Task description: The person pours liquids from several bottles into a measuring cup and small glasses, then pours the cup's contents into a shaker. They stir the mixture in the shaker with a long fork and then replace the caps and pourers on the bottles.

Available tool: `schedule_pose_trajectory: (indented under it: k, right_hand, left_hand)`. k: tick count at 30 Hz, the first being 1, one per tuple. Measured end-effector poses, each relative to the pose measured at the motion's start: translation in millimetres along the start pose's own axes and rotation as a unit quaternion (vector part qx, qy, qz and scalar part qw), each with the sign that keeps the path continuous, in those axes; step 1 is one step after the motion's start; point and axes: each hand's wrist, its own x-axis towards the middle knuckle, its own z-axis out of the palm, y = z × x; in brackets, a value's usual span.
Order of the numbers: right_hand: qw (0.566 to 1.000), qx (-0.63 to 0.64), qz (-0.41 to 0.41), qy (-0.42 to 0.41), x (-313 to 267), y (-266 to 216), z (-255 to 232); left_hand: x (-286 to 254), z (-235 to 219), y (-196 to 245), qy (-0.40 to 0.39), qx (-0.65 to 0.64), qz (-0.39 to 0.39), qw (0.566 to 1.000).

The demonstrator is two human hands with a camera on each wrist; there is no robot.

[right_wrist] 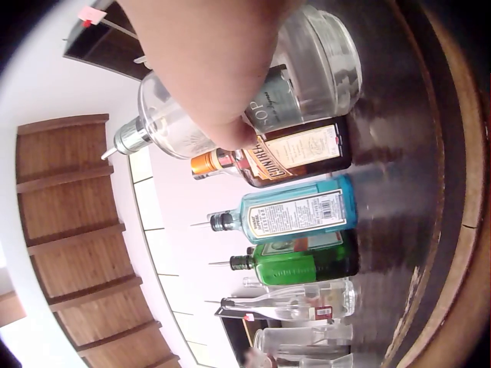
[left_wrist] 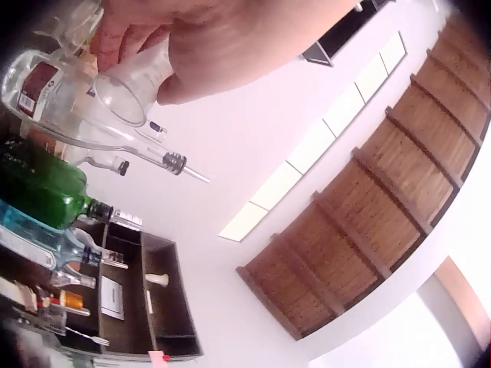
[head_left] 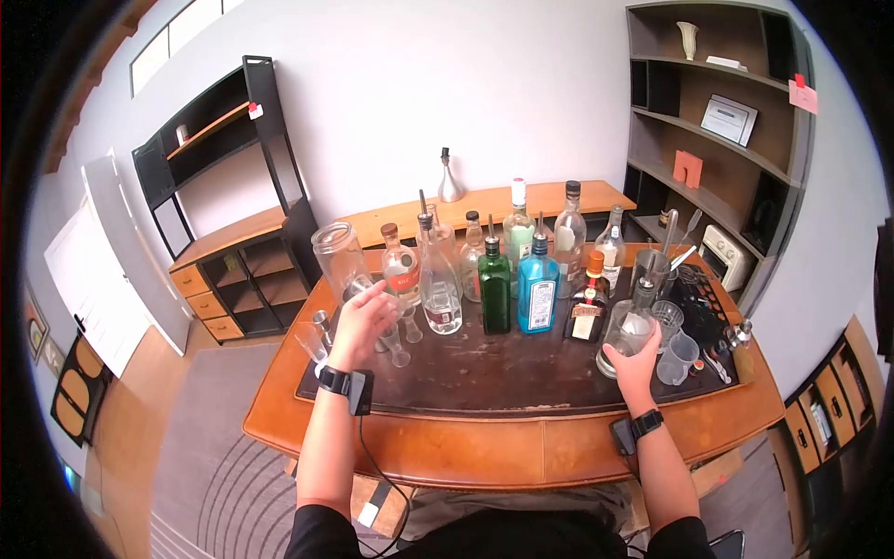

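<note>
My right hand [head_left: 636, 363] grips a clear, broad-shouldered bottle [head_left: 615, 345] standing at the right of the dark desk mat. In the right wrist view that bottle shows a grey-green label [right_wrist: 278, 103] reading "SOP" and a metal pourer [right_wrist: 132, 138]. My left hand [head_left: 365, 321] is raised at the left side, its fingers round a clear flared glass [left_wrist: 146, 73] whose rim faces the camera in the left wrist view. Beside that hand stand a tall clear bottle with a pourer [head_left: 440, 293] and small stemmed glasses [head_left: 399, 352]. A large clear jar [head_left: 337, 253] rises behind it.
A brown bottle with an orange cap [head_left: 587, 312], a blue bottle [head_left: 537, 291] and a green bottle [head_left: 495, 293] line the middle. Several other bottles stand behind. Plastic measuring cups [head_left: 678, 359] and bar tools are at the right. The leather desk edge [head_left: 484, 447] runs in front.
</note>
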Motion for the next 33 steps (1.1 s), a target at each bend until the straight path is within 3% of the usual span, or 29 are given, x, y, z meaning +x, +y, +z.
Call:
schedule_pose_trajectory:
  k: [5,7,8,10,12,15,17,19,20,21,22,24,26,30,33]
  right_hand:
    - [1.0,0.005,-0.006,-0.002,0,2,0]
    - [1.0,0.006,-0.004,-0.002,0,2,0]
    - [1.0,0.007,-0.003,-0.001,0,3,0]
    - [1.0,0.013,-0.007,-0.002,0,7,1]
    - [1.0,0.018,-0.01,-0.004,0,9,1]
    - [1.0,0.017,-0.007,-0.005,0,9,1]
    - [1.0,0.011,0.002,-0.007,0,4,0]
    - [1.0,0.011,-0.003,-0.008,-1,3,0]
    - [1.0,0.014,-0.008,-0.009,-1,3,0]
    - [1.0,0.011,-0.007,-0.007,-1,3,0]
    - [1.0,0.017,-0.01,-0.008,-1,4,0]
    - [1.0,0.022,-0.013,-0.008,-2,0,-1]
    - [0.998,-0.056,0.003,-0.003,-3,-9,-5]
    - [0.998,-0.055,0.03,-0.017,-4,-11,-8]
    - [0.999,-0.019,-0.031,0.03,-5,-6,-3]
  left_hand:
    - [11,-15,11,-0.007,-0.18,-0.046,0.982]
    - [30,-38,6,-0.023,-0.311,-0.116,0.943]
    - [32,-41,8,-0.023,-0.311,-0.116,0.943]
    - [35,-44,8,-0.036,-0.434,-0.14,0.889]
    - [30,-40,12,-0.035,-0.458,-0.135,0.878]
    - [16,-22,14,-0.035,-0.438,-0.094,0.893]
    - [-5,0,8,-0.082,-0.25,-0.034,0.964]
    - [-23,24,-13,-0.084,-0.01,0.011,0.996]
    - [-27,29,-31,-0.069,0.145,0.034,0.986]
    - [-28,32,-48,-0.1,0.276,0.154,0.943]
    - [-29,35,-64,-0.128,0.397,0.27,0.868]
    - [-37,44,-86,-0.151,0.371,0.214,0.891]
    - [-39,48,-100,-0.142,0.314,0.169,0.923]
    - [-34,39,-119,-0.115,0.331,0.187,0.918]
    - [-32,33,-126,-0.112,0.342,0.23,0.904]
